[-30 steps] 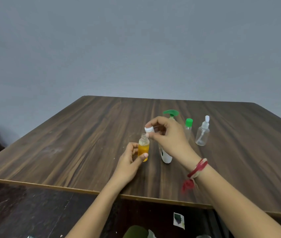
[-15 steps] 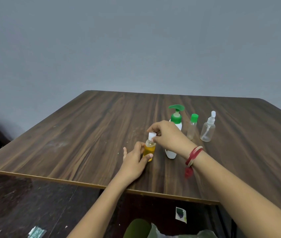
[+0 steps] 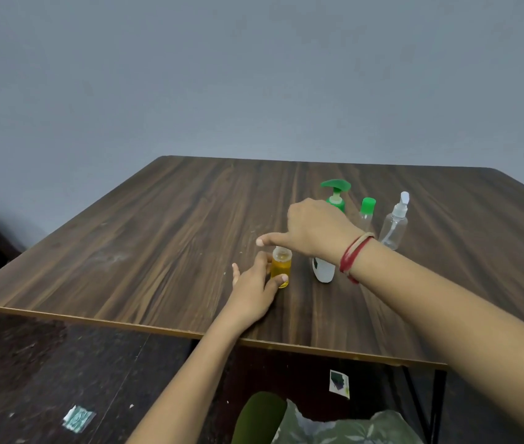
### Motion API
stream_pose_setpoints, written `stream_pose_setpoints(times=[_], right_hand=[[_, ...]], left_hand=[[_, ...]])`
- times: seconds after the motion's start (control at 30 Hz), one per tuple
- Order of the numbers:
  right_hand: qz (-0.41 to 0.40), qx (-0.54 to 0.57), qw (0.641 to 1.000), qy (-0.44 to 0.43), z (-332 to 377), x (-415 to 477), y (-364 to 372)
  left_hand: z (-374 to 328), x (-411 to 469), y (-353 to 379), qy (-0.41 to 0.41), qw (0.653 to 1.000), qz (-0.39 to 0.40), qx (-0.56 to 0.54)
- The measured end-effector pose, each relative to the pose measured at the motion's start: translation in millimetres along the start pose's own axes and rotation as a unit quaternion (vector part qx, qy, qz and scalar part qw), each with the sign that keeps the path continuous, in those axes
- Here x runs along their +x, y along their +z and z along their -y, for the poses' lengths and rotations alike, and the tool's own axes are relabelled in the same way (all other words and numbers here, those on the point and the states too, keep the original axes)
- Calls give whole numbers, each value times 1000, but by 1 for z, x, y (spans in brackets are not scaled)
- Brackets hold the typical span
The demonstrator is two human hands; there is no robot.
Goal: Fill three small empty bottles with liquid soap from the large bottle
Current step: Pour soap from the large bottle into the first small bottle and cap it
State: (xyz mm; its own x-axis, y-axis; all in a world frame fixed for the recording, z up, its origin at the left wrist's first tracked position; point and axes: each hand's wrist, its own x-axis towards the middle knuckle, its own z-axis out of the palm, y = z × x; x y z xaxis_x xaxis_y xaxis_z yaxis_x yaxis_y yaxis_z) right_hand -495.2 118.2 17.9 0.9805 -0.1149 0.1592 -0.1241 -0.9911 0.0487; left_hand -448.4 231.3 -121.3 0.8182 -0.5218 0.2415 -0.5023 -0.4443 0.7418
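My left hand point(image 3: 254, 283) grips a small clear bottle point(image 3: 281, 269) of yellow liquid soap that stands on the wooden table point(image 3: 158, 251). A pale cap seems to sit on its neck. My right hand point(image 3: 315, 229) hovers just above and right of that bottle with its thumb stretched left and nothing visible in it; its fingers are hidden behind the back of the hand. Behind this hand stands the large white soap bottle point(image 3: 323, 270) with a green pump. To its right are a small clear bottle with a green cap point(image 3: 366, 208) and a clear spray bottle point(image 3: 395, 225).
The table's front edge point(image 3: 190, 331) runs close to my forearms. Below it lie a dark floor with paper scraps point(image 3: 78, 418) and patterned green cloth point(image 3: 334, 427). A grey wall stands behind the table.
My right hand set the white cap down onto the yellow bottle, then let go and rose a little to the right. My left hand kept its grip on the bottle on the table.
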Motion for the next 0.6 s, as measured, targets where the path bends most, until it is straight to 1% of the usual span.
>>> stream_pose_setpoints(times=[0.03,0.17,0.2,0.23,0.33,0.47,0.53,0.6], right_hand=[[16,16,1000,-9,-3,0,-5],[135,74,984,-89,-9,1,-19],[145,71,982,-100,-9,4,-16],[137,57,983,-107,-7,7,-11],[80,17,992,-96,-3,15,-2],[47,21,995,-80,-3,12,-1],[57,40,994,-88,-5,11,-1],[109,65,986,-112,-8,10,-3]], left_hand=[[1,0,0,0,1000,1,-3],[4,2,-1,0,1000,8,-10],[4,1,-1,0,1000,12,-9],[3,1,-1,0,1000,16,-8],[4,0,-1,0,1000,18,-8],[1,0,-3,-2,1000,18,-1],[2,1,-4,2,1000,22,-8],[3,1,-5,7,1000,25,-17]])
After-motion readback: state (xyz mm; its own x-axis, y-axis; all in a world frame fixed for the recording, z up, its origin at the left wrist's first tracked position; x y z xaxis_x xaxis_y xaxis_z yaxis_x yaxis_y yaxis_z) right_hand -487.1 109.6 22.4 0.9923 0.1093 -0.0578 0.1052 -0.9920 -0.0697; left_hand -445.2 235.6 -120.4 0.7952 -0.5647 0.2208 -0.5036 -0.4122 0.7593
